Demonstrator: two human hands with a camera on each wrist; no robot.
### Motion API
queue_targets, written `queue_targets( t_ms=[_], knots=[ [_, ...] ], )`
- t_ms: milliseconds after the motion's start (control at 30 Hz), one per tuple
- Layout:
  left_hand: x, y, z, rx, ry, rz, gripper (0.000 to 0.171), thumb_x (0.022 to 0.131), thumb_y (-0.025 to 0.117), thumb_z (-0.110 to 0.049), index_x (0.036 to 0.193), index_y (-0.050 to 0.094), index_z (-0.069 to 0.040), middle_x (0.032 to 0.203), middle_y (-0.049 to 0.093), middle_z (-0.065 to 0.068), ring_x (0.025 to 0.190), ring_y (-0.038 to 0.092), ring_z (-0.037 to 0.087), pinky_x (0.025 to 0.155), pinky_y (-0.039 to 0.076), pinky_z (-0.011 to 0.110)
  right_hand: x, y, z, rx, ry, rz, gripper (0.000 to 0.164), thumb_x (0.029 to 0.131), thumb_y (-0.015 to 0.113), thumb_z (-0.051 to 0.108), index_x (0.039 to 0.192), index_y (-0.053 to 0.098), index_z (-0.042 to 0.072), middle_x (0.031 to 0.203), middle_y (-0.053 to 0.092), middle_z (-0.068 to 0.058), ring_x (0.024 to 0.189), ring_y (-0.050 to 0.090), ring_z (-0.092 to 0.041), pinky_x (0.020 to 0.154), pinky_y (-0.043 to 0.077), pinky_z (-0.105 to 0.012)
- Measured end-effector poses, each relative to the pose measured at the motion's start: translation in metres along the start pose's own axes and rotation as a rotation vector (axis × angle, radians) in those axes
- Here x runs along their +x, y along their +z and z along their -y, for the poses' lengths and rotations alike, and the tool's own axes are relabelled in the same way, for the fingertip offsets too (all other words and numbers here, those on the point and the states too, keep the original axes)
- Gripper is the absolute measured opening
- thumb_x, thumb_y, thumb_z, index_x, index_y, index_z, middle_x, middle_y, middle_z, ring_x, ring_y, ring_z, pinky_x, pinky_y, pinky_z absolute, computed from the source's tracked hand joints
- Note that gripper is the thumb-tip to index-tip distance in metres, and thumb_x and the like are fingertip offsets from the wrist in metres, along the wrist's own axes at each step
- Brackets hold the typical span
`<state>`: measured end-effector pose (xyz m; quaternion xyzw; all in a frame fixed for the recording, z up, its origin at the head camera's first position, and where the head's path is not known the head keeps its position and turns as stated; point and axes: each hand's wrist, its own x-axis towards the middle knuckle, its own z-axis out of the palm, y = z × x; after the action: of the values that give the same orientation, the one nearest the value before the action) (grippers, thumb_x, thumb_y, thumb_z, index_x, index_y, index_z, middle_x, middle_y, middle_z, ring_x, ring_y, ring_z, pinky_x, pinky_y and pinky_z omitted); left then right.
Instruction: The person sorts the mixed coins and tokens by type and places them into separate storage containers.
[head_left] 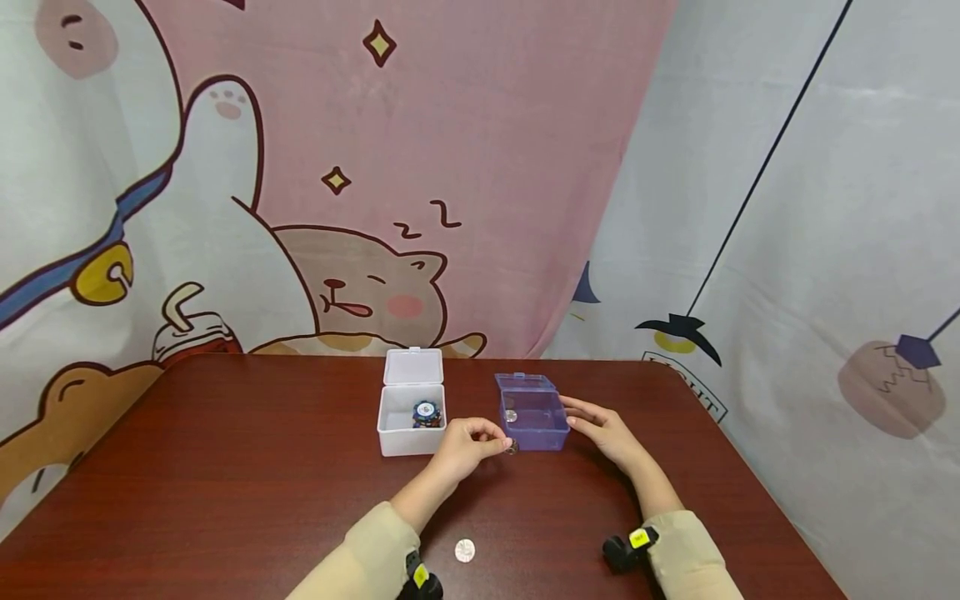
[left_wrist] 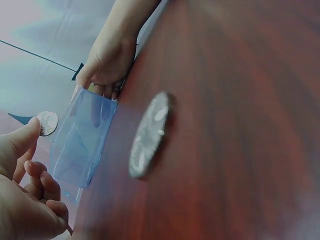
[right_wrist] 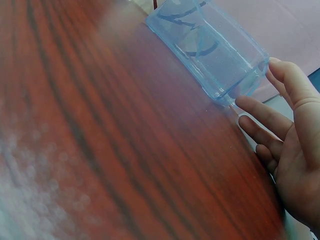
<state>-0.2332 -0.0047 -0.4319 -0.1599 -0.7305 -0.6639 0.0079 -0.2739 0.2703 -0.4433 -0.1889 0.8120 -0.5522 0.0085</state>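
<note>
My left hand (head_left: 467, 450) pinches a silver coin (left_wrist: 48, 123) between thumb and fingertip, just in front of a translucent blue plastic box (head_left: 536, 438). The box has its lid raised at the back, and another coin (head_left: 511, 416) shows inside at its left. At the box's right side is my right hand (head_left: 606, 429), its fingertips touching the corner with fingers mostly straight, as the right wrist view also shows. A further silver coin (head_left: 465, 551) lies flat on the table, nearer to me; it looms large in the left wrist view.
To the left of the blue box stands a white box (head_left: 411, 443) with its lid up, holding poker chips (head_left: 427, 414). Both boxes are toward the back of the dark red wooden table (head_left: 225, 483). A printed curtain (head_left: 510, 167) hangs behind the table.
</note>
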Motion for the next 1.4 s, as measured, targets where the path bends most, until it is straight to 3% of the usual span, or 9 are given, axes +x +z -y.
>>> queue_targets(
  t_ms=[200,433,500,600,733,867,1067,1200,1400],
  knots=[
    [0.017,0.006,0.014,-0.009,-0.039,-0.070,0.013,0.078,0.079,-0.007,0.079,0.071,0.003,0.062,0.048,-0.005,0.065,0.042,0.009,0.056,0.033,0.020,0.000,0.000,0.000,-0.007,-0.006,-0.003,0.041,0.095,0.059,0.007,0.134,0.052,-0.003,0.124,0.059,-0.023,0.115,0.055,-0.035,0.089,0.042,-0.019],
    [0.025,0.012,0.002,-0.095,-0.037,-0.124,0.014,0.079,0.076,-0.002,0.081,0.068,0.010,0.075,0.066,0.009,0.070,0.045,0.010,0.059,0.035,0.018,0.003,-0.001,-0.011,0.013,-0.014,-0.002,0.041,0.095,0.059,0.008,0.135,0.052,-0.002,0.125,0.059,-0.021,0.113,0.057,-0.028,0.089,0.043,-0.020],
    [0.028,0.014,0.002,-0.096,-0.044,-0.145,0.015,0.079,0.076,-0.002,0.082,0.069,0.010,0.076,0.066,0.010,0.072,0.046,0.010,0.060,0.035,0.019,0.005,-0.002,-0.020,0.014,-0.018,-0.006,0.041,0.095,0.059,0.010,0.135,0.053,0.001,0.125,0.060,-0.019,0.113,0.058,-0.025,0.089,0.042,-0.020],
    [0.038,0.017,0.014,-0.095,-0.051,-0.185,0.015,0.078,0.079,-0.007,0.081,0.071,0.006,0.072,0.061,-0.002,0.072,0.046,0.009,0.061,0.036,0.020,0.008,-0.004,-0.034,0.012,-0.020,-0.014,0.042,0.095,0.061,0.015,0.136,0.055,0.007,0.126,0.060,-0.015,0.113,0.058,-0.021,0.090,0.042,-0.020],
    [0.045,0.020,0.017,-0.090,-0.050,-0.235,0.014,0.077,0.079,-0.006,0.079,0.071,0.005,0.069,0.060,-0.004,0.069,0.046,0.009,0.058,0.035,0.020,0.008,-0.005,-0.034,-0.001,-0.016,-0.019,0.042,0.095,0.061,0.018,0.136,0.056,0.010,0.126,0.060,-0.013,0.112,0.058,-0.016,0.091,0.041,-0.020],
    [0.050,0.024,0.019,-0.101,-0.055,-0.271,0.013,0.076,0.079,-0.004,0.079,0.072,0.006,0.067,0.059,-0.003,0.068,0.045,0.009,0.057,0.035,0.020,0.007,-0.003,-0.024,0.009,-0.018,-0.014,0.041,0.095,0.061,0.012,0.135,0.055,0.004,0.125,0.060,-0.018,0.109,0.059,-0.014,0.089,0.043,-0.019],
    [0.055,0.032,0.022,-0.110,-0.059,-0.295,0.012,0.075,0.080,-0.003,0.077,0.072,0.006,0.067,0.064,0.001,0.065,0.047,0.008,0.055,0.036,0.019,0.002,0.000,-0.004,0.003,0.004,-0.007,0.042,0.095,0.060,0.008,0.134,0.053,-0.002,0.125,0.059,-0.022,0.112,0.058,-0.025,0.088,0.043,-0.019],
    [0.058,0.036,0.023,-0.116,-0.061,-0.306,0.011,0.075,0.079,-0.002,0.076,0.072,0.006,0.066,0.064,0.001,0.063,0.047,0.008,0.054,0.036,0.019,0.001,0.000,-0.001,0.001,0.011,-0.008,0.041,0.095,0.059,0.008,0.135,0.052,-0.002,0.126,0.058,-0.022,0.115,0.055,-0.033,0.088,0.043,-0.019],
    [0.064,0.039,0.025,-0.110,-0.073,-0.334,0.012,0.075,0.080,-0.003,0.075,0.072,0.006,0.061,0.059,-0.003,0.061,0.045,0.007,0.052,0.035,0.020,0.002,-0.001,-0.003,0.018,0.008,-0.004,0.042,0.095,0.060,0.008,0.135,0.053,-0.001,0.126,0.059,-0.022,0.115,0.055,-0.033,0.088,0.043,-0.019]
  ],
)
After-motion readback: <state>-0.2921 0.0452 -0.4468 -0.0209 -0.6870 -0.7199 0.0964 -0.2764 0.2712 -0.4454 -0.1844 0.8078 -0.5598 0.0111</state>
